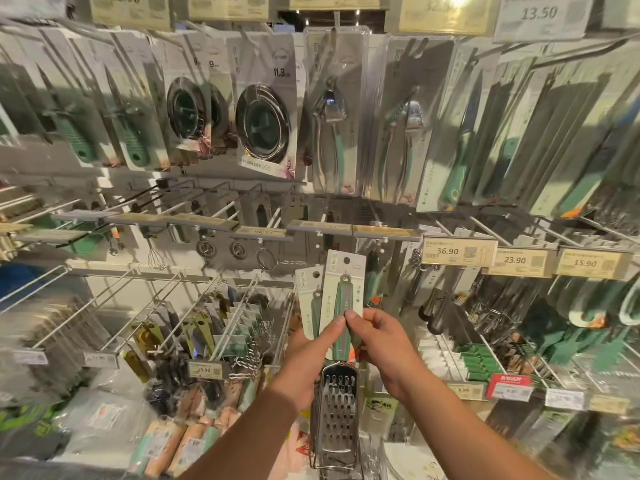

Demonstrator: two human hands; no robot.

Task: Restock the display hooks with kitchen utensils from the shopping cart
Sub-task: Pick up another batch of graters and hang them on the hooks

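Note:
I hold two flat metal graters on white backing cards upright in front of the display. The front grater (341, 403) has a green handle and a steel blade hanging below my hands. Its card (346, 271) has a round hang hole at the top. A second card (309, 296) sits just behind, to the left. My left hand (311, 355) grips the cards from the left, thumb on the front handle. My right hand (381, 344) pinches the handle from the right. Both thumbs meet at the handle's middle. The cards' tops stand just below a row of white display hooks (323, 220).
Packaged garlic presses (332, 112), sink strainers (263, 126) and knives (131, 133) hang above. Price tags (459, 251) line the hook rail to the right. Wire hooks with peelers (207, 327) jut out at lower left; green-handled tools (481, 362) hang at lower right. No cart is in view.

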